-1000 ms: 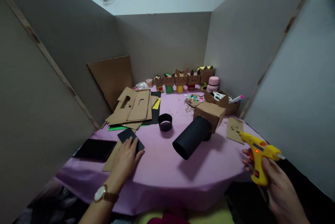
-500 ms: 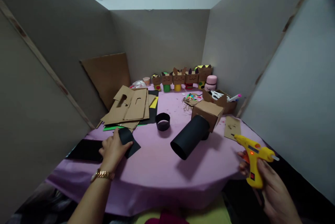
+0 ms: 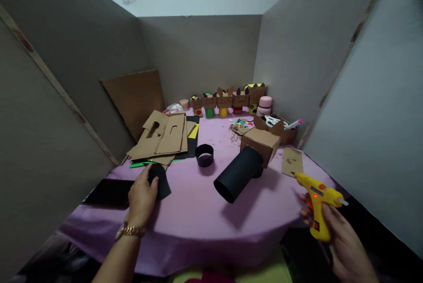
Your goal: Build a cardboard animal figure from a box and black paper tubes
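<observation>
My left hand (image 3: 143, 195) is closed at the left edge of a piece of black paper (image 3: 161, 184), which bends slightly on the pink tablecloth; the fingertips behind it are partly hidden. My right hand (image 3: 333, 221) grips a yellow glue gun (image 3: 316, 195) at the right, its nozzle pointing left and a small red light glowing. Near the middle lies a black paper tube (image 3: 238, 173), tilted against a cardboard box (image 3: 264, 142). Left of that tube stands a short black paper ring (image 3: 204, 154).
Cut cardboard sheets (image 3: 165, 137) are stacked at the left, with a black phone-like slab (image 3: 109, 192) in front. Several cardboard-headed figures (image 3: 224, 100) line the back beside a pink flask (image 3: 265, 104). A cardboard tray (image 3: 287, 135) holds white scissors (image 3: 274, 121). Flat cardboard (image 3: 292, 159) lies right.
My left hand has drawn in its thumb and shifted its grip on the black paper, which has turned and bent a little. My right hand still holds the glue gun.
</observation>
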A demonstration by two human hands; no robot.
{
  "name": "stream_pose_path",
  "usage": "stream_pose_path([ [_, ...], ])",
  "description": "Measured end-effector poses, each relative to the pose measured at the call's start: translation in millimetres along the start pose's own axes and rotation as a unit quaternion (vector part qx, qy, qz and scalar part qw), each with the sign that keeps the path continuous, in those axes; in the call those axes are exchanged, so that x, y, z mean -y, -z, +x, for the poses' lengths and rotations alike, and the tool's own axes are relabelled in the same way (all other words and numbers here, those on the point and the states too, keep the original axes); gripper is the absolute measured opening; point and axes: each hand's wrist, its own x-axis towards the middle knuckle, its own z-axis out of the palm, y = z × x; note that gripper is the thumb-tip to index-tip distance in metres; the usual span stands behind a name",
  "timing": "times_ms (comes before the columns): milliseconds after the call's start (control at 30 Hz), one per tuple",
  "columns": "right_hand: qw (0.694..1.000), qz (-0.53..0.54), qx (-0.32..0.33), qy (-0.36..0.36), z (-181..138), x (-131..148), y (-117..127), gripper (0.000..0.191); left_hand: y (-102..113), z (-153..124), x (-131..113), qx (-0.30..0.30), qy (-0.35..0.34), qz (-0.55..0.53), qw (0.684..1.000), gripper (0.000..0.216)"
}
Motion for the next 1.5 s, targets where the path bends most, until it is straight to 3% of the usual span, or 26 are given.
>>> stream_pose_path([
  [133, 1.0, 0.009, 0.012, 0.008, -3, 0, -3, 0.035, 4, -16, -13, 0.007, 0.015, -0.17, 0.985, 0.057],
  [200, 1.0, 0.015, 0.024, 0.011, -6, 2, -5, 0.033, 9, -30, -21, 0.068, 0.022, -0.242, 0.968, 0.061],
  [267, 0.999, 0.017, 0.042, 0.012, -10, 4, -8, 0.032, 16, -46, -26, 0.213, 0.04, -0.299, 0.929, 0.06],
  [367, 0.998, 0.025, 0.065, 0.007, -17, 6, -11, 0.032, 27, -72, -32, 0.501, 0.048, -0.317, 0.804, 0.051],
  [433, 0.996, 0.031, 0.079, -0.007, -21, 7, -12, 0.031, 29, -86, -38, 0.595, 0.04, -0.307, 0.741, 0.043],
  [500, 0.994, 0.033, 0.097, -0.027, -26, 7, -13, 0.03, 24, -99, -50, 0.62, 0.025, -0.307, 0.722, 0.035],
  [633, 0.991, 0.038, 0.122, -0.043, -34, 7, -14, 0.028, -3, -116, -83, 0.58, -0.065, -0.307, 0.752, 0.024],
  [833, 0.992, 0.021, 0.122, -0.035, -41, 6, -14, 0.028, -45, -127, -115, 0.469, -0.243, -0.2, 0.825, 0.032],
  [1000, 0.988, -0.029, 0.147, -0.049, -42, -2, -8, 0.029, -57, -132, -119, 0.394, -0.282, -0.125, 0.866, 0.034],
  [1233, 0.986, -0.094, 0.133, -0.042, -55, -4, -17, 0.027, -56, -142, -114, 0.322, -0.342, -0.077, 0.879, 0.03],
  [1400, 0.98, -0.118, 0.144, -0.072, -57, 0, -14, 0.03, -50, -156, -94, 0.225, -0.466, -0.073, 0.853, 0.031],
  [1500, 0.974, -0.136, 0.159, -0.087, -57, 4, -12, 0.033, -52, -154, -88, 0.194, -0.49, -0.075, 0.846, 0.031],
])
